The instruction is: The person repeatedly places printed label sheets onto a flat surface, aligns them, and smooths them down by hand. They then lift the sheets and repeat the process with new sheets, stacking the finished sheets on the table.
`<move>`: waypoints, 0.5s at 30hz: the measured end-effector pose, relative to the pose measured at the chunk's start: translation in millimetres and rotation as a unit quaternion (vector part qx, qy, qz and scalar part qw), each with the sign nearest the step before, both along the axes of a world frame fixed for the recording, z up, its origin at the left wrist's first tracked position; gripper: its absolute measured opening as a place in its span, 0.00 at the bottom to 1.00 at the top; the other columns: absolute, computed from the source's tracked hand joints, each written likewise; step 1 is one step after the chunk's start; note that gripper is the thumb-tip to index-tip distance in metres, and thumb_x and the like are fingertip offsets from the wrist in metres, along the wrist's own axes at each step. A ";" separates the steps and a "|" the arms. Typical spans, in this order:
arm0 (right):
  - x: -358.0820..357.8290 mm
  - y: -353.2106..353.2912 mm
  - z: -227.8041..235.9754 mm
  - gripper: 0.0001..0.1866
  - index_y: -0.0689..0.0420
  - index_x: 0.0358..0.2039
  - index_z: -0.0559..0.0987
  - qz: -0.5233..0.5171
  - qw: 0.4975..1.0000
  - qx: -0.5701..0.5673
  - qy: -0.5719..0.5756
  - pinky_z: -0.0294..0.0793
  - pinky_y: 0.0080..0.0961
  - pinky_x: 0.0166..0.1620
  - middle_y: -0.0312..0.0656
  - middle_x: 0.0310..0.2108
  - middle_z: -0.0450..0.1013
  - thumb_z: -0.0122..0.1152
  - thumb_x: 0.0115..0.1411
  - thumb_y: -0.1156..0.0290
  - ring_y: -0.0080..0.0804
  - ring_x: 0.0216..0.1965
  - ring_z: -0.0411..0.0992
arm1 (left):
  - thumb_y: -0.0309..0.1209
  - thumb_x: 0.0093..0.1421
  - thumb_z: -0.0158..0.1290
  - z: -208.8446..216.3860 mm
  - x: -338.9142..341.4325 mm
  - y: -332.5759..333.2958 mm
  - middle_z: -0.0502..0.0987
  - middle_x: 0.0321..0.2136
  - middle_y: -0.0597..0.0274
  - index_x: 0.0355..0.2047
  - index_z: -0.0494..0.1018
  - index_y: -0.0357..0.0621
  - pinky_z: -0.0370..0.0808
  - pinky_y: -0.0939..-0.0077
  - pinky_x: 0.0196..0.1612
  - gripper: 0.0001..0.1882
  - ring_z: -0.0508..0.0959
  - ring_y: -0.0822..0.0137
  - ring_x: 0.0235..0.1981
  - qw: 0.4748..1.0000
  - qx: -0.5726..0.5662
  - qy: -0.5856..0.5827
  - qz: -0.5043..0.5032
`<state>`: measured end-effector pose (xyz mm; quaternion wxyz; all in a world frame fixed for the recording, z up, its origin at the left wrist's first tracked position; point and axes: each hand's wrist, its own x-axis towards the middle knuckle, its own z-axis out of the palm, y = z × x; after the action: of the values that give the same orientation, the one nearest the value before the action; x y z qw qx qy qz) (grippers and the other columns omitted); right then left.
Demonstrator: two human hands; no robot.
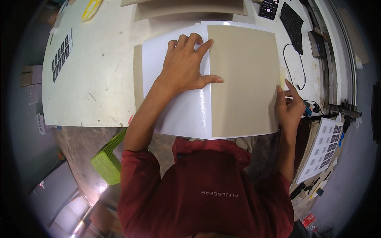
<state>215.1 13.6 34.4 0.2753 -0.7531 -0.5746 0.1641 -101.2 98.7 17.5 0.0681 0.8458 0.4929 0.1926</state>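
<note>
A beige cardboard sheet [244, 79] lies on a glossy white sheet [180, 107], whose white border shows around it. More white sheet and a strip of beige board [138, 75] extend to the left. My left hand [184, 63] is open, fingers spread, resting over the white sheet. Its thumb and index fingertips touch the cardboard's left edge. At the cardboard's right edge, my right hand [290, 106] has its thumb against the edge and its fingers bent beside it. The undersides of its fingers are partly hidden.
Beige boards [190, 10] lie at the far edge of the white table [91, 95]. A phone [268, 8], a black textured piece [292, 27] and a cable [304, 75] are at the far right. A printed sheet [320, 148] sits lower right; a green basket [107, 158] stands lower left.
</note>
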 end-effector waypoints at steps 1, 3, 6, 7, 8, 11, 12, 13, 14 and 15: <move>-3.4 -2.5 8.3 0.23 0.64 0.57 0.75 0.000 0.993 0.018 -0.117 0.70 0.19 0.33 0.41 0.27 0.78 0.63 0.62 0.73 0.23 0.22 0.69 | 0.67 0.40 0.65 0.6 0.4 -0.7 0.71 0.47 0.54 0.56 0.74 0.40 0.65 0.58 0.51 0.51 0.70 0.54 0.48 1.000 0.000 0.006 0.006; -11.9 -8.9 25.4 0.22 0.65 0.54 0.76 0.075 0.986 0.033 -0.144 0.74 0.26 0.37 0.46 0.32 0.78 0.65 0.60 0.73 0.34 0.27 0.73 | 0.67 0.40 0.65 4.2 3.4 0.1 0.71 0.47 0.54 0.56 0.74 0.41 0.65 0.57 0.52 0.51 0.70 0.53 0.48 1.000 -0.013 0.022 0.007; -39.0 -4.7 27.0 0.21 0.65 0.52 0.77 0.261 0.948 0.109 -0.147 0.77 0.36 0.45 0.51 0.38 0.78 0.66 0.59 0.72 0.45 0.38 0.77 | 0.66 0.39 0.66 10.0 5.3 -0.8 0.71 0.48 0.52 0.57 0.73 0.41 0.65 0.56 0.52 0.52 0.70 0.53 0.49 0.999 -0.014 0.046 0.015; -47.3 -2.5 24.6 0.21 0.65 0.52 0.77 0.332 0.922 0.141 -0.144 0.77 0.39 0.48 0.52 0.40 0.78 0.66 0.59 0.71 0.48 0.43 0.77 | 0.66 0.38 0.67 10.2 6.2 -1.4 0.71 0.49 0.52 0.58 0.72 0.42 0.65 0.56 0.52 0.53 0.70 0.52 0.49 0.998 -0.012 0.051 0.017; -51.7 -6.0 19.8 0.21 0.65 0.52 0.76 0.342 0.918 0.126 -0.158 0.76 0.42 0.50 0.53 0.43 0.77 0.65 0.59 0.71 0.50 0.46 0.76 | 0.67 0.38 0.66 11.0 7.0 -5.0 0.71 0.49 0.51 0.58 0.72 0.43 0.65 0.55 0.52 0.53 0.70 0.52 0.49 0.998 0.037 0.045 0.011; -56.0 -7.1 8.0 0.22 0.66 0.53 0.75 0.361 0.916 0.077 -0.159 0.73 0.50 0.56 0.56 0.49 0.75 0.65 0.60 0.68 0.55 0.55 0.72 | 0.68 0.37 0.64 13.4 -1.1 -42.2 0.71 0.51 0.50 0.58 0.72 0.45 0.63 0.50 0.53 0.53 0.69 0.49 0.51 0.994 0.098 -0.041 -0.031; -54.3 -9.3 10.1 0.23 0.66 0.53 0.75 0.351 0.926 0.048 -0.132 0.73 0.50 0.57 0.56 0.50 0.75 0.64 0.60 0.68 0.55 0.56 0.72 | 0.69 0.37 0.63 16.4 -11.6 -72.3 0.70 0.53 0.49 0.58 0.72 0.45 0.62 0.47 0.54 0.54 0.69 0.48 0.52 0.990 0.052 -0.115 -0.070; -53.1 -10.8 11.6 0.24 0.66 0.54 0.74 0.339 0.935 0.021 -0.105 0.72 0.51 0.58 0.56 0.51 0.74 0.64 0.61 0.67 0.55 0.57 0.71 | 0.70 0.35 0.63 18.7 -19.8 -98.5 0.69 0.56 0.48 0.59 0.71 0.49 0.59 0.41 0.58 0.54 0.68 0.45 0.54 0.988 0.028 -0.125 -0.091; -52.1 -9.7 11.2 0.24 0.66 0.55 0.74 0.348 0.932 0.029 -0.098 0.72 0.51 0.58 0.56 0.51 0.74 0.63 0.61 0.67 0.55 0.58 0.70 | 0.70 0.35 0.63 17.3 -24.0 -127.1 0.66 0.58 0.46 0.60 0.71 0.53 0.54 0.34 0.62 0.54 0.65 0.41 0.58 0.992 0.003 -0.107 -0.063; -49.8 -10.8 8.7 0.24 0.65 0.55 0.73 0.352 0.931 0.033 -0.093 0.72 0.52 0.58 0.56 0.51 0.74 0.63 0.61 0.67 0.55 0.58 0.70 | 0.68 0.36 0.65 6.5 -29.2 -151.9 0.63 0.61 0.45 0.62 0.68 0.56 0.51 0.33 0.64 0.54 0.62 0.39 0.61 1.000 -0.022 -0.021 -0.006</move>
<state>165.3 2.8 43.0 0.1698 -0.5048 -0.8311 0.1601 -130.4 -53.2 24.0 0.0976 0.8428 0.4904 0.1990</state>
